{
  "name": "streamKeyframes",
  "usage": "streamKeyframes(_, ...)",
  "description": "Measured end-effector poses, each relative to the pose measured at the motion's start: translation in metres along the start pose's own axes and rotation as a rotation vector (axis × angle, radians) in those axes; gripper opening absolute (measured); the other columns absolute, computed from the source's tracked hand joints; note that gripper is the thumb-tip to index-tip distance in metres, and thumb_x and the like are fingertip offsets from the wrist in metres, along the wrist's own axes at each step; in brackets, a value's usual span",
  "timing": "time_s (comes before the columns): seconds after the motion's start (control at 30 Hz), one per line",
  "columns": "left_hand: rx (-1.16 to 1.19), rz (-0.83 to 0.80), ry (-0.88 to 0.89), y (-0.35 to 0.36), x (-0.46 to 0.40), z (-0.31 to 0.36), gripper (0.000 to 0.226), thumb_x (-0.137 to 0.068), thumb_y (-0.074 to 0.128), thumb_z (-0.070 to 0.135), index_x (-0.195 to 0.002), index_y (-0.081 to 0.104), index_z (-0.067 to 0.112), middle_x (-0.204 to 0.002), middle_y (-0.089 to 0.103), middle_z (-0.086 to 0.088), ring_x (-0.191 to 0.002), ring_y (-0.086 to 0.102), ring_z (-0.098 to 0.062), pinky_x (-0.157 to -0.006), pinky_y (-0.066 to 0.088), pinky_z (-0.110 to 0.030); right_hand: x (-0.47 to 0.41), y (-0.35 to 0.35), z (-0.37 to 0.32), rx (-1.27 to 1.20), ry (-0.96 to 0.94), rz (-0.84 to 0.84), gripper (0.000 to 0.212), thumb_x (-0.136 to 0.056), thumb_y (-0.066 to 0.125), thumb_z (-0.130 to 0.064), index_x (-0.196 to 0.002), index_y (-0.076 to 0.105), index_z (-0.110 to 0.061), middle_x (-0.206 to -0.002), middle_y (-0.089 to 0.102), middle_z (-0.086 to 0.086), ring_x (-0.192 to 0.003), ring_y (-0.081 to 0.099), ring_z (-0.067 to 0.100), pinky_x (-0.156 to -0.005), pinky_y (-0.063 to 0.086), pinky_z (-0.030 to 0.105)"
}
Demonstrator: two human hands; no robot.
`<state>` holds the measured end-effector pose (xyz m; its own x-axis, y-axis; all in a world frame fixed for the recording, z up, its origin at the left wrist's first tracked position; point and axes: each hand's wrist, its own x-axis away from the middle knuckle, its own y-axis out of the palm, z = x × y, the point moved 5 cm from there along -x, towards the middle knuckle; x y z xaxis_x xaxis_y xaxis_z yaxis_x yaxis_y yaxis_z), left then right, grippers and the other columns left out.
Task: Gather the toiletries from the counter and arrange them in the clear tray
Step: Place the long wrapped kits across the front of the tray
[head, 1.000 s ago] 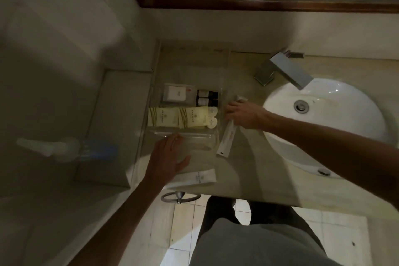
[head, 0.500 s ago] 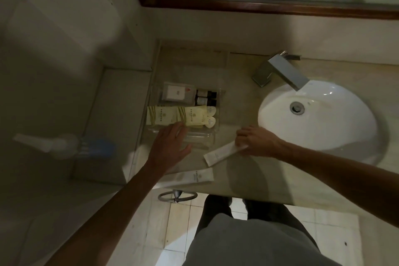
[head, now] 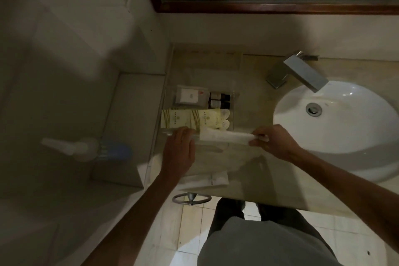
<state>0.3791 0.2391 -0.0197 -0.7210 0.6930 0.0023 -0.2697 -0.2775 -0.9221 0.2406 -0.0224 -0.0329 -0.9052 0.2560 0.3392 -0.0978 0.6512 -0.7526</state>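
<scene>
The clear tray (head: 235,95) stands on the counter left of the sink. Inside it lie a white soap packet (head: 189,97), two dark small bottles (head: 218,100) and two cream tubes (head: 194,119) side by side. My right hand (head: 274,141) is shut on one end of a long white packet (head: 224,136), held level over the tray's near part. My left hand (head: 179,149) rests flat on the tray's near left edge, fingers spread, holding nothing. Another white packet (head: 207,180) lies on the counter by its front edge.
A white sink (head: 345,127) with a square metal tap (head: 302,73) fills the right side. A mirror with a dark wood frame (head: 259,6) hangs behind. A blurred sprayer with a blue end (head: 86,147) sits on the left ledge. The counter's front edge runs just below my hands.
My right hand lifted the long white packet off the counter and carried it left, over the tray's near part. My left hand slid a little further onto the tray's edge.
</scene>
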Motion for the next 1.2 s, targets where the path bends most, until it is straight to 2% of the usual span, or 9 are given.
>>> streamKeyframes(0.17,0.024,0.123,-0.14,-0.023,-0.008,-0.025,0.034,-0.091,0.046,0.013,-0.125,0.048,0.013,-0.126,0.052,-0.011,-0.105,0.054,-0.023,-0.086,0.052,-0.039,-0.053,0.007,-0.065,-0.092,-0.002,0.059,0.021,-0.09,0.069,-0.03,-0.105,0.075,-0.016,-0.088,0.074,0.001,-0.074,0.068,0.013,-0.07,0.058,0.03)
streamKeyframes(0.27,0.018,0.169,-0.261,-0.031,-0.011,-0.044,0.041,-0.085,0.055,0.006,-0.124,0.046,0.013,-0.124,0.052,-0.01,-0.103,0.055,-0.022,-0.082,0.054,-0.036,-0.093,0.019,-0.089,-0.026,0.029,0.056,0.018,-0.09,0.068,-0.036,-0.091,0.074,-0.019,-0.085,0.073,0.003,-0.074,0.068,0.017,-0.065,0.057,0.033)
streamKeyframes(0.4,-0.045,0.112,-0.245,-0.024,-0.006,-0.054,0.034,-0.083,0.057,0.01,-0.116,0.051,0.011,-0.116,0.054,-0.01,-0.095,0.057,-0.021,-0.074,0.056,-0.038,-0.124,0.029,-0.104,0.145,0.01,0.057,0.026,-0.089,0.065,-0.042,-0.095,0.077,-0.02,-0.095,0.072,0.005,-0.097,0.061,0.025,-0.078,0.052,0.038)
streamKeyframes(0.53,-0.072,-0.085,-0.047,0.0,0.013,-0.048,0.032,-0.084,0.064,0.026,-0.112,0.053,0.017,-0.116,0.054,-0.006,-0.097,0.056,-0.016,-0.078,0.055,-0.033,-0.12,0.026,-0.108,0.247,-0.009,0.168,0.036,-0.081,0.071,-0.044,-0.107,0.074,-0.019,-0.11,0.063,0.006,-0.104,0.052,0.026,-0.085,0.043,0.039)
streamKeyframes(0.63,-0.048,-0.428,0.065,0.027,0.039,-0.036,0.057,-0.074,0.069,0.055,-0.119,0.048,0.027,-0.121,0.05,0.005,-0.103,0.049,-0.01,-0.089,0.048,-0.03,-0.101,0.026,-0.103,0.223,-0.095,0.255,0.036,-0.083,0.071,-0.045,-0.107,0.068,-0.019,-0.11,0.057,0.003,-0.102,0.05,0.022,-0.084,0.041,0.033)
streamKeyframes(0.8,-0.22,-0.647,0.327,0.064,0.069,-0.016,0.046,-0.079,0.068,0.038,-0.118,0.047,0.022,-0.119,0.054,0.001,-0.107,0.05,-0.018,-0.09,0.041,-0.032,-0.083,0.018,-0.089,0.164,-0.146,0.329,0.026,-0.089,0.065,-0.043,-0.103,0.067,-0.022,-0.105,0.058,0.0,-0.099,0.051,0.019,-0.085,0.044,0.033)
streamKeyframes(0.93,-0.129,-0.579,0.313,0.057,0.048,-0.015,0.03,-0.083,0.064,0.022,-0.112,0.058,0.019,-0.112,0.059,-0.002,-0.098,0.057,-0.019,-0.08,0.044,-0.027,-0.079,0.009,-0.081,0.144,-0.134,0.331,0.023,-0.089,0.066,-0.039,-0.104,0.068,-0.021,-0.11,0.06,0.001,-0.104,0.053,0.02,-0.091,0.045,0.035)
streamKeyframes(1.03,-0.099,-0.434,0.313,0.032,0.009,-0.011,0.025,-0.082,0.064,0.022,-0.106,0.06,0.017,-0.107,0.059,-0.002,-0.091,0.058,-0.018,-0.074,0.052,-0.031,-0.077,-0.002,-0.072,0.155,-0.109,0.346,0.021,-0.089,0.065,-0.036,-0.103,0.067,-0.021,-0.11,0.061,0.001,-0.102,0.053,0.018,-0.09,0.048,0.037)
streamKeyframes(1.2,-0.079,-0.248,0.365,-0.005,-0.067,-0.008,0.026,-0.077,0.071,0.021,-0.099,0.06,0.014,-0.101,0.06,-0.004,-0.086,0.058,-0.018,-0.063,0.049,-0.028,-0.064,-0.015,-0.048,0.127,-0.045,0.405,0.017,-0.091,0.059,-0.034,-0.101,0.065,-0.022,-0.102,0.057,-0.001,-0.094,0.049,0.013,-0.084,0.046,0.033)
